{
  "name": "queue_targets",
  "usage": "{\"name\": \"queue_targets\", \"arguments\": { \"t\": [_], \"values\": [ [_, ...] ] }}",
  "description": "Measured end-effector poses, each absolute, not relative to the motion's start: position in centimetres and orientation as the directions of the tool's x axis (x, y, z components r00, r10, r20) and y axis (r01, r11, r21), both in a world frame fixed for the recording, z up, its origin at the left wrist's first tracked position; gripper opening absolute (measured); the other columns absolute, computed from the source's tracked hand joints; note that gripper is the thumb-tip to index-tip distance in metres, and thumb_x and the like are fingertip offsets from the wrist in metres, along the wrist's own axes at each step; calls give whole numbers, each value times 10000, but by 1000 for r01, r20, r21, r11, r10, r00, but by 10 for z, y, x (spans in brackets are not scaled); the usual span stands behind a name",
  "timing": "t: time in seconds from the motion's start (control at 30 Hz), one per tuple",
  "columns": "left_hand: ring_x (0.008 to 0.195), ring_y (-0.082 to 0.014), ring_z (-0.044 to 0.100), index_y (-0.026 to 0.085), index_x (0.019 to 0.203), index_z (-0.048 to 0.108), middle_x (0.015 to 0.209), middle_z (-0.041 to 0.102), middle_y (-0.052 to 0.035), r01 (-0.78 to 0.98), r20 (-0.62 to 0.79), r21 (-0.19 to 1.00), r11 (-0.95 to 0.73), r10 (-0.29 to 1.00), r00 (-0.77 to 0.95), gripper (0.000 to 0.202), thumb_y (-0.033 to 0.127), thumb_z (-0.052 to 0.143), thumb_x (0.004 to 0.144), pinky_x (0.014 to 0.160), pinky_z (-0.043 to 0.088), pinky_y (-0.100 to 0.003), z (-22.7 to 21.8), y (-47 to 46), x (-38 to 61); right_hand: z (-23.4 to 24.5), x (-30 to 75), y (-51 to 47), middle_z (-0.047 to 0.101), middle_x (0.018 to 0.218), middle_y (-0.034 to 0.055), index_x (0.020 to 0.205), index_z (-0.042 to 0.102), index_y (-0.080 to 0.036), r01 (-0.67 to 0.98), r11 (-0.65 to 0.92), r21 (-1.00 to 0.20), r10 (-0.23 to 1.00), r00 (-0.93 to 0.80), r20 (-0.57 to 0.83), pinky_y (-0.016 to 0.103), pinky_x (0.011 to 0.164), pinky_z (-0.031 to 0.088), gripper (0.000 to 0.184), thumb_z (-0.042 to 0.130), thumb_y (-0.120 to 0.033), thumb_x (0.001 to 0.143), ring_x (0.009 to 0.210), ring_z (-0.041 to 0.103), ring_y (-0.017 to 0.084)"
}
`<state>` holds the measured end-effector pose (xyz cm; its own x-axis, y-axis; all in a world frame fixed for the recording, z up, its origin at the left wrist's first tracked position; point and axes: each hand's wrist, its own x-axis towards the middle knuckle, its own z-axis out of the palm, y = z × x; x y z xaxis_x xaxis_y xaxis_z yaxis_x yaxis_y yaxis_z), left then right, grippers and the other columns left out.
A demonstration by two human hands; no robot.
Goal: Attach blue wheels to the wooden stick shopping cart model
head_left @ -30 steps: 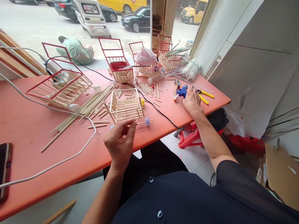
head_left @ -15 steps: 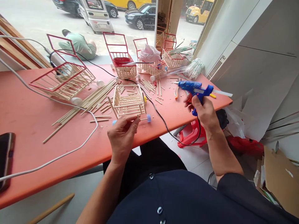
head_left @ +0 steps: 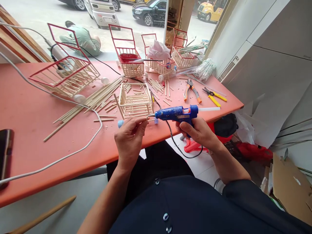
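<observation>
My right hand [head_left: 198,133] grips a blue hot glue gun [head_left: 176,113] with a white glue stick at its back; its nozzle points left at the fingertips of my left hand. My left hand [head_left: 129,138] pinches a thin wooden stick with a small blue wheel [head_left: 120,123] at its end, just in front of a small basket of wooden sticks [head_left: 134,100] on the red table [head_left: 31,120]. The gun's black cord [head_left: 174,143] loops down off the table edge.
Loose wooden sticks [head_left: 90,104] lie left of the basket. Red-framed stick carts [head_left: 64,73] [head_left: 128,61] stand at the back. Orange pliers [head_left: 191,91] and yellow cutters [head_left: 215,97] lie at the right. A white cable [head_left: 73,152] crosses the table; a dark phone [head_left: 5,152] lies at the left edge.
My right hand picked up the glue gun from the right of the table and brought it left and down to my left hand's fingertips. The left hand stayed put.
</observation>
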<state>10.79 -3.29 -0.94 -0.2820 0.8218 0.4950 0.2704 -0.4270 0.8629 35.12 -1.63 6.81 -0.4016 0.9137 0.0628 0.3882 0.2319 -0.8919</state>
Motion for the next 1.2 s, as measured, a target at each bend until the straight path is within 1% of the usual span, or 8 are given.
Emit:
{"name": "queue_targets", "arguments": {
  "t": [0.13,0.3,0.47,0.7,0.9,1.03,1.13,1.2],
  "values": [
    [792,-142,707,225,980,859,874,791,-26,291,517,849,-441,809,-281,78,216,783,994,736,520,-256,-8,-34,106,70,349,-17,577,681,15,848,646,-170,385,222,-896,915,-399,56,275,584,397,727,628,-890,951,632,517,134],
    [791,-133,705,227,980,865,864,792,-24,304,535,837,-455,796,-282,88,192,785,994,715,504,-236,-7,-34,105,70,348,-17,520,632,-6,815,613,-189,398,229,-888,910,-413,50,273,585,382,704,625,-877,963,636,515,139],
    [821,-143,723,226,988,871,893,808,-35,307,540,834,-459,794,-279,99,179,784,995,730,516,-242,-7,-34,104,67,346,-15,490,629,-19,846,614,-186,398,234,-887,913,-404,59,270,573,361,709,616,-886,962,627,478,131],
    [801,-142,719,221,983,866,874,805,-32,336,562,816,-470,781,-273,98,186,775,1000,721,523,-249,-8,-34,103,66,344,-15,459,614,-23,762,520,-216,412,243,-878,916,-396,67,273,574,352,703,605,-883,968,631,433,124],
    [770,-140,701,214,972,855,861,792,-31,333,554,823,-461,780,-289,96,190,766,997,698,523,-252,-7,-33,103,66,343,-15,440,596,-32,749,498,-226,420,228,-878,919,-390,52,273,568,351,712,603,-899,956,617,413,120],
    [702,-123,647,216,950,840,806,743,-9,314,544,833,-456,782,-305,84,187,769,983,667,505,-250,-5,-34,104,67,342,-15,443,588,-31,739,502,-225,422,214,-881,921,-388,38,274,565,352,721,611,-907,945,611,418,121],
    [619,-104,577,219,950,832,744,677,19,256,509,858,-445,801,-315,73,192,769,976,627,474,-253,-6,-34,105,68,340,-16,463,599,-31,785,548,-215,417,210,-884,920,-390,35,275,578,385,722,628,-918,926,616,442,128],
    [592,-104,560,220,949,832,709,645,29,219,475,879,-424,818,-324,66,206,771,969,615,467,-258,-6,-33,106,68,339,-16,469,609,-33,797,553,-213,408,217,-887,917,-397,41,276,584,404,725,637,-924,916,616,445,127]
  ]
}}
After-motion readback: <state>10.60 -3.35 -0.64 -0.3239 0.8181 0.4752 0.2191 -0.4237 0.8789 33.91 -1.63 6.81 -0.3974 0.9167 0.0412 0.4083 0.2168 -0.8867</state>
